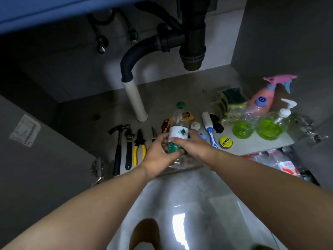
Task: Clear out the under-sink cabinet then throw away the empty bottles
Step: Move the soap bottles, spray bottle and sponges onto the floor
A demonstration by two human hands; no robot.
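A clear plastic water bottle (pixel 178 121) with a green cap and a green-and-white label stands upright at the front of the under-sink cabinet floor (pixel 162 94). My left hand (pixel 158 154) wraps its lower part from the left. My right hand (pixel 191 144) grips it from the right, fingers across the label. Both hands are shut on this bottle. Further right stand a pink spray bottle (pixel 261 98) and a clear pump bottle (pixel 284 112), with crumpled clear bottles with green bases (pixel 241 129) beside them.
A hammer (pixel 118 150), wrench (pixel 128 148) and yellow-handled pliers (pixel 139 147) lie left of my hands. A blue-white brush (pixel 210 130), yellow tape roll (pixel 225 141) and sponges (pixel 230 100) lie right. The black drain pipe (pixel 191 42) and white pipe (pixel 135 100) hang above. A bag (pixel 281 163) sits lower right.
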